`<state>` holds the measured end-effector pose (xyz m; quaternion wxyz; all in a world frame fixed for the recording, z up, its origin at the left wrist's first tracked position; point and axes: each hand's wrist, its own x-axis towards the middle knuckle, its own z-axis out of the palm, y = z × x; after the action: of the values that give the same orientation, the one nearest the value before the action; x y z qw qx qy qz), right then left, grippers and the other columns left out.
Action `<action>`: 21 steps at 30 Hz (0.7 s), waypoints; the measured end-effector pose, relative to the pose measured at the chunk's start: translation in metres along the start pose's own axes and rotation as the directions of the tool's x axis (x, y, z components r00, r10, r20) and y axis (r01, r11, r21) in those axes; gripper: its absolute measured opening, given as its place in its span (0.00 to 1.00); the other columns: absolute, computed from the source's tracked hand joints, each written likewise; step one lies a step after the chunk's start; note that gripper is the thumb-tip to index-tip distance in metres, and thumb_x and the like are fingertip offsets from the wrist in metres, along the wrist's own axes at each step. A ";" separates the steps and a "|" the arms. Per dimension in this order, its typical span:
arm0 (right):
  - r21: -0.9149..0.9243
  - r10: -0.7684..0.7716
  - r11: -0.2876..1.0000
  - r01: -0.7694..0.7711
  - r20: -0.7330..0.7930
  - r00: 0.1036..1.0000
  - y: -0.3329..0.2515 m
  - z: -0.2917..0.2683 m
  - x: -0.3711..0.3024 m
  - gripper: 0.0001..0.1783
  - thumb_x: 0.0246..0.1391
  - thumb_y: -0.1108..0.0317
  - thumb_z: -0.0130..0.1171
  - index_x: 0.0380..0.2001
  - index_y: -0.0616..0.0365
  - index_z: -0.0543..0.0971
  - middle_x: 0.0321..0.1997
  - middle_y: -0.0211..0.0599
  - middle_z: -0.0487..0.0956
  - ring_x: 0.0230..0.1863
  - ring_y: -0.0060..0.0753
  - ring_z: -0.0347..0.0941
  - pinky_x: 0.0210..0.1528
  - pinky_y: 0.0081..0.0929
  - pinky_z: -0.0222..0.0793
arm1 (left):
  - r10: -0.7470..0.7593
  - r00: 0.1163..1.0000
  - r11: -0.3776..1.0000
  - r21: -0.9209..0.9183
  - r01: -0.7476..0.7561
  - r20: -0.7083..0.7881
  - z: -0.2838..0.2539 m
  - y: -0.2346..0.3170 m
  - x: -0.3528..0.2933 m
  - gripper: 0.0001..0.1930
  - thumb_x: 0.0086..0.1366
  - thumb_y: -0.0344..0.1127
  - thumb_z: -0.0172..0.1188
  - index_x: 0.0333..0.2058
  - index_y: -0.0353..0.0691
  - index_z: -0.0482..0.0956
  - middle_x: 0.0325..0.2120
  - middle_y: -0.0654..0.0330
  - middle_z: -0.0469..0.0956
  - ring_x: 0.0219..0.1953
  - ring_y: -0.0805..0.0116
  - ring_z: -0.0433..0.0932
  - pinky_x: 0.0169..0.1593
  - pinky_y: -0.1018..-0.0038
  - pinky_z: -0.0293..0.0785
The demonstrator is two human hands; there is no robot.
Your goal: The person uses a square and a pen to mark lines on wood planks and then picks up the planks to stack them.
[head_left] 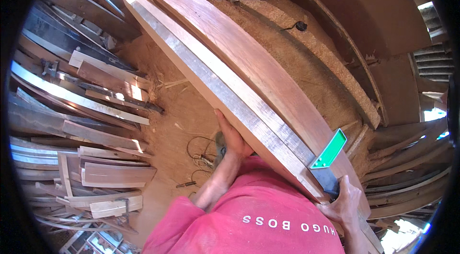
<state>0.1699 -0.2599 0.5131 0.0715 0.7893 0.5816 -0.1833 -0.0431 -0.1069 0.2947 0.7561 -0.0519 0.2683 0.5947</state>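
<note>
A long wooden beam (225,92) runs slantwise across the view, from the upper left down to my right side. My left hand (233,138) grips its near side around the middle, partly hidden under it. At the beam's lower right end, my right hand (346,202) is closed around the dark blade of a try square with a green handle (329,149). The blade lies by the beam end, and the handle rests across the top. Some of my right fingers are hidden. Just beyond lies a second, wider reddish plank (249,53), with a narrow gap between the two.
Stacks of boards (117,176) line the left side, with a clamp-like metal tool (50,68) among them. Sawdust covers the floor (167,124), where a tangled cord (201,156) lies. More timber (407,184) is stacked at right. A small black object (301,26) sits beyond the planks.
</note>
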 end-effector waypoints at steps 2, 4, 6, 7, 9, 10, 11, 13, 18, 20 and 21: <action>-0.046 -0.024 0.999 0.024 0.002 1.000 -0.004 0.008 -0.010 0.36 0.23 0.49 0.78 0.27 0.60 0.68 0.21 0.48 0.74 0.24 0.55 0.74 0.29 0.46 0.68 | 0.014 1.000 0.999 -0.044 -0.013 0.019 -0.013 0.007 -0.004 0.46 0.69 0.75 0.33 0.70 0.42 0.54 0.63 0.51 0.64 0.63 0.54 0.68 0.64 0.58 0.68; 0.002 -0.023 1.000 0.023 -0.011 1.000 -0.007 0.020 -0.016 0.38 0.21 0.49 0.80 0.30 0.59 0.68 0.23 0.47 0.73 0.25 0.55 0.71 0.29 0.46 0.63 | 0.031 0.999 0.999 -0.016 -0.030 0.012 -0.024 0.017 -0.010 0.46 0.68 0.75 0.34 0.69 0.42 0.55 0.63 0.51 0.65 0.63 0.54 0.69 0.64 0.58 0.68; 0.024 -0.001 1.000 0.001 0.020 1.000 -0.006 0.034 -0.026 0.40 0.19 0.49 0.81 0.32 0.59 0.68 0.25 0.48 0.73 0.27 0.55 0.70 0.30 0.46 0.63 | 0.029 1.000 1.000 0.011 -0.029 0.002 -0.025 0.025 -0.018 0.46 0.68 0.76 0.36 0.68 0.42 0.57 0.62 0.52 0.67 0.62 0.55 0.70 0.64 0.58 0.68; 0.030 -0.037 0.999 0.038 -0.034 0.999 -0.002 0.041 -0.030 0.41 0.18 0.48 0.81 0.33 0.60 0.69 0.24 0.48 0.73 0.27 0.56 0.71 0.29 0.47 0.63 | -0.021 0.998 0.997 -0.077 0.026 0.060 -0.039 0.025 -0.016 0.45 0.67 0.76 0.39 0.68 0.43 0.60 0.62 0.53 0.69 0.61 0.55 0.71 0.64 0.57 0.68; 0.065 -0.054 0.996 0.061 -0.098 0.994 0.016 0.067 -0.043 0.45 0.18 0.48 0.82 0.37 0.61 0.70 0.23 0.48 0.73 0.24 0.61 0.71 0.27 0.50 0.62 | -0.049 0.995 0.992 -0.113 0.058 0.086 -0.038 0.033 -0.024 0.47 0.66 0.77 0.39 0.68 0.42 0.60 0.61 0.52 0.70 0.61 0.54 0.72 0.64 0.56 0.69; 0.031 -0.087 0.995 0.092 -0.139 0.987 0.015 0.072 -0.045 0.46 0.18 0.48 0.82 0.40 0.61 0.70 0.20 0.48 0.72 0.22 0.63 0.69 0.25 0.52 0.61 | -0.098 0.989 0.986 -0.124 0.112 0.110 -0.035 0.036 -0.026 0.49 0.64 0.78 0.40 0.68 0.42 0.59 0.60 0.51 0.70 0.60 0.52 0.72 0.64 0.55 0.69; 0.047 -0.060 0.997 0.065 -0.103 0.993 0.023 0.080 -0.051 0.47 0.18 0.51 0.83 0.43 0.62 0.70 0.25 0.48 0.74 0.27 0.62 0.71 0.30 0.49 0.65 | -0.056 0.992 0.992 -0.110 0.069 0.112 -0.036 0.037 -0.026 0.46 0.65 0.76 0.42 0.67 0.42 0.62 0.59 0.51 0.73 0.58 0.54 0.74 0.64 0.55 0.70; 0.069 -0.088 0.993 0.094 -0.080 0.993 0.013 0.076 -0.048 0.41 0.23 0.53 0.82 0.43 0.56 0.73 0.31 0.50 0.79 0.33 0.54 0.78 0.36 0.47 0.72 | -0.010 0.991 0.995 -0.092 0.022 0.131 -0.025 0.051 -0.039 0.45 0.65 0.75 0.44 0.66 0.42 0.63 0.59 0.53 0.73 0.57 0.55 0.75 0.63 0.56 0.70; 0.343 -0.051 0.931 0.126 -0.220 0.974 -0.001 0.121 -0.081 0.27 0.37 0.55 0.77 0.38 0.57 0.77 0.30 0.47 0.81 0.32 0.44 0.78 0.37 0.42 0.73 | 0.010 0.954 0.987 -0.156 0.039 0.299 -0.037 0.066 -0.067 0.39 0.69 0.68 0.47 0.65 0.43 0.66 0.57 0.58 0.76 0.55 0.61 0.77 0.62 0.60 0.72; 0.383 -0.055 0.909 0.164 -0.278 0.959 0.009 0.141 -0.094 0.23 0.45 0.55 0.72 0.39 0.59 0.77 0.31 0.47 0.81 0.33 0.43 0.78 0.38 0.41 0.73 | 0.062 0.946 0.988 -0.156 -0.013 0.318 -0.032 0.071 -0.085 0.38 0.70 0.67 0.47 0.65 0.43 0.66 0.58 0.57 0.75 0.56 0.61 0.76 0.62 0.60 0.71; 0.427 -0.025 0.887 0.175 -0.333 0.943 0.013 0.152 -0.099 0.21 0.53 0.54 0.67 0.39 0.60 0.78 0.32 0.47 0.81 0.35 0.42 0.77 0.39 0.40 0.72 | 0.088 0.943 0.992 -0.112 -0.054 0.322 -0.026 0.075 -0.096 0.39 0.69 0.68 0.46 0.65 0.43 0.66 0.58 0.58 0.75 0.57 0.62 0.76 0.63 0.60 0.71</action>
<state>0.1257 -0.4021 0.4080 -0.2177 0.7718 0.5674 -0.1867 -0.1360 -0.1787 0.3358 0.7645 0.0187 0.1106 0.6347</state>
